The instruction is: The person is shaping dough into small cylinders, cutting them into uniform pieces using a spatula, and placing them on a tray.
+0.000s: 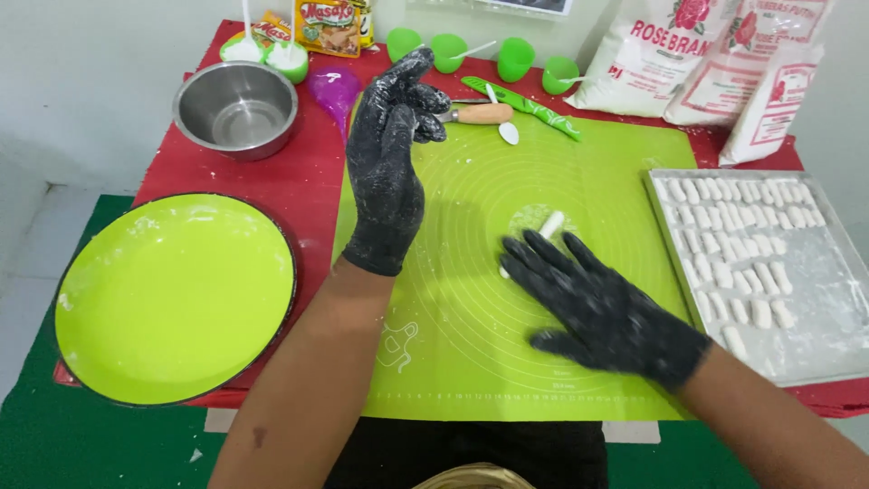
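Step in hand: rolling a small white dough stick [547, 226] into a log on the green silicone mat [471, 362], judged from the flat palm over it
Doing it well: keep the palm flat and the pressure light and even so the stick stays one thickness along its length; roll straight so it does not bend; the floured patch under it should help against sticking
Right hand [605, 312]: black glove dusted with flour, fingers spread wide and laid flat, palm down; it grips nothing, the fingertips rest on the near end of the dough stick
Left hand [391, 167]: black glove, raised off the mat on an upright forearm, fingers loosely curled at the top; nothing seen held in it
Dough stick: on the mat, under and just beyond the right fingertips, well to the right of the left hand
Tray [837, 362]: to the right of the right hand, grey, floured, rows of finished white dough pieces
Green plate [172, 299]: left of the left forearm, large and round
Steel bowl [236, 107]: beyond the plate, left of the left hand
Wooden-handled tool [482, 113]: just right of the left fingertips, at the mat's far edge
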